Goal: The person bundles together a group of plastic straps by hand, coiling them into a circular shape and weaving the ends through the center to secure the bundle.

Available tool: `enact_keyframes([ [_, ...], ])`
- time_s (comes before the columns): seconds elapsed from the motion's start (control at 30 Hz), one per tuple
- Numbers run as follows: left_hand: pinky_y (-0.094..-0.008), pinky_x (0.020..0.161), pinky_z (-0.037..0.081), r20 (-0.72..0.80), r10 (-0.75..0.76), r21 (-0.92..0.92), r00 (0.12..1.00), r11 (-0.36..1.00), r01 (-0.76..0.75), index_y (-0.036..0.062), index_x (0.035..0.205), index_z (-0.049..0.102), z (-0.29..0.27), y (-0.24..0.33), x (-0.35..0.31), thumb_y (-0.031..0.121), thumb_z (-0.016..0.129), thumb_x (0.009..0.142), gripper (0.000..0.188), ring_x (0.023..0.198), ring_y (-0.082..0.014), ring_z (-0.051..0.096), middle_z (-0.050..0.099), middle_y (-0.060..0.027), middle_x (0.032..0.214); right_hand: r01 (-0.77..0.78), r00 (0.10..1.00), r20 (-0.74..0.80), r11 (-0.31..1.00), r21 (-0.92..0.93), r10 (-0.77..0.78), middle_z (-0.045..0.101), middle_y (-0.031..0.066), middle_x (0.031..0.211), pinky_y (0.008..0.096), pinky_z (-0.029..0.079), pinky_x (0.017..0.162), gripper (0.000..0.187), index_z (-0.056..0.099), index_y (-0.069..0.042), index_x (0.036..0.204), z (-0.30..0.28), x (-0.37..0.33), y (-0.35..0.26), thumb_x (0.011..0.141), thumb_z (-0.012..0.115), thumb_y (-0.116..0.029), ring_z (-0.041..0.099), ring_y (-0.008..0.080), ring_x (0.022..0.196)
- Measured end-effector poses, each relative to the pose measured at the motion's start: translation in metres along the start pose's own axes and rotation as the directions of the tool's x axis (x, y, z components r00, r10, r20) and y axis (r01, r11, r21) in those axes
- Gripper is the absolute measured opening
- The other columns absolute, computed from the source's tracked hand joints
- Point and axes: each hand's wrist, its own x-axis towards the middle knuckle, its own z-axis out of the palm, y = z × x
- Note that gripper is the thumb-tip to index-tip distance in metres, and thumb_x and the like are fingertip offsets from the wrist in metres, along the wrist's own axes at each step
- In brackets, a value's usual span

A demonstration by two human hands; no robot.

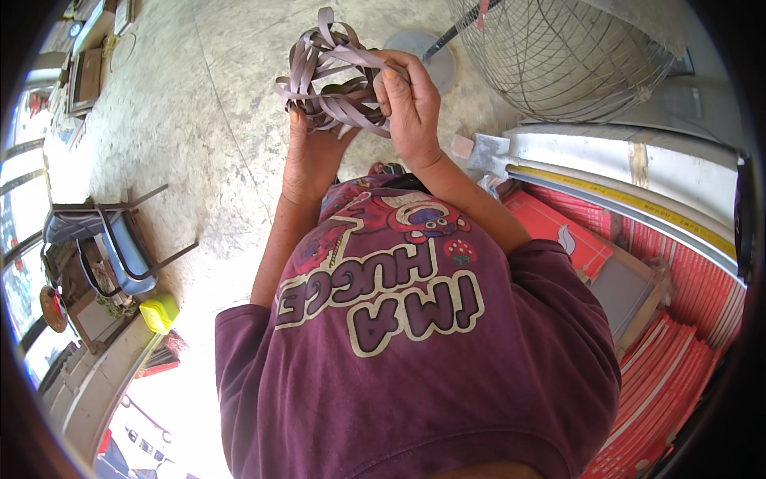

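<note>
A loose, looped bundle of flat mauve-grey ribbon is held up in front of me, at the top of the view. My left hand is closed around its lower left side, with the thumb showing at the front and most fingers hidden behind the loops. On the right side, my right hand pinches a strand of the same ribbon between thumb and bent fingers. Several loops stick out above and to the left of the hands.
A large round wire fan cage stands at the upper right. Red flat cartons are stacked along my right side. To the left are a dark-framed chair and a yellow container. Concrete floor lies beyond my hands.
</note>
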Motion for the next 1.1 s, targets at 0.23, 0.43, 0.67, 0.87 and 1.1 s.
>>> enact_keyframes([
  [0.23, -0.0440, 0.103, 0.031, 0.016, 0.037, -0.120, 0.999, 0.992, -0.035, 0.0017, 0.131, 0.034, -0.013, 0.035, 0.018, 0.047, 0.057, 0.083, 0.070, 0.119, -0.0292, 0.043, 0.045, -0.0167, 0.129, -0.042, 0.993, 0.109, 0.999, 0.021, 0.039, 0.039, -0.0027, 0.064, 0.0185, 0.029, 0.049, 0.023, 0.050, 0.002, 0.106, 0.048, 0.012, 0.010, 0.096, 0.041, -0.017, 0.033, 0.0039, 0.055],
  [0.43, -0.0459, 0.096, 0.037, -0.092, 0.085, -0.216, 0.992, 0.971, -0.104, 0.0048, 0.125, 0.042, -0.042, 0.094, 0.027, 0.025, 0.059, 0.083, 0.050, 0.108, -0.0292, 0.052, 0.054, -0.0141, 0.118, -0.249, 0.965, 0.142, 0.937, 0.245, 0.220, 0.042, -0.0015, 0.063, 0.0191, 0.031, 0.049, 0.021, 0.052, 0.000, 0.100, 0.095, 0.040, 0.026, 0.094, 0.044, -0.019, 0.035, 0.0045, 0.053],
  [0.67, -0.0474, 0.091, 0.041, -0.192, 0.207, -0.241, 0.959, 0.938, -0.250, 0.0055, 0.118, 0.049, -0.080, 0.155, 0.038, 0.019, 0.061, 0.080, 0.042, 0.101, -0.0279, 0.055, 0.058, -0.0114, 0.110, -0.425, 0.903, 0.151, 0.786, 0.449, 0.403, 0.043, -0.0007, 0.065, 0.0215, 0.033, 0.050, 0.018, 0.056, 0.001, 0.098, 0.151, 0.074, 0.051, 0.088, 0.046, -0.012, 0.038, 0.0066, 0.057],
  [0.87, -0.0402, 0.088, 0.043, -0.313, 0.132, -0.353, 0.941, 0.903, -0.244, -0.0030, 0.120, 0.045, -0.108, 0.201, 0.040, 0.015, 0.062, 0.078, 0.048, 0.077, -0.0172, 0.059, 0.060, -0.0026, 0.077, -0.537, 0.828, 0.138, 0.697, 0.475, 0.544, 0.038, -0.0037, 0.065, 0.0231, 0.033, 0.056, 0.021, 0.054, 0.000, 0.103, 0.193, 0.094, 0.089, 0.088, 0.044, -0.011, 0.034, 0.0065, 0.057],
  [1.1, -0.0409, 0.080, 0.049, -0.180, 0.162, -0.443, 0.970, 0.867, -0.227, 0.0008, 0.120, 0.047, -0.147, 0.247, 0.047, 0.016, 0.060, 0.078, 0.047, 0.087, -0.0260, 0.059, 0.062, -0.0102, 0.092, -0.649, 0.759, 0.253, 0.673, 0.354, 0.599, 0.038, -0.0039, 0.062, 0.0231, 0.035, 0.056, 0.031, 0.057, 0.001, 0.110, 0.244, 0.113, 0.098, 0.088, 0.042, -0.015, 0.033, 0.0064, 0.055],
])
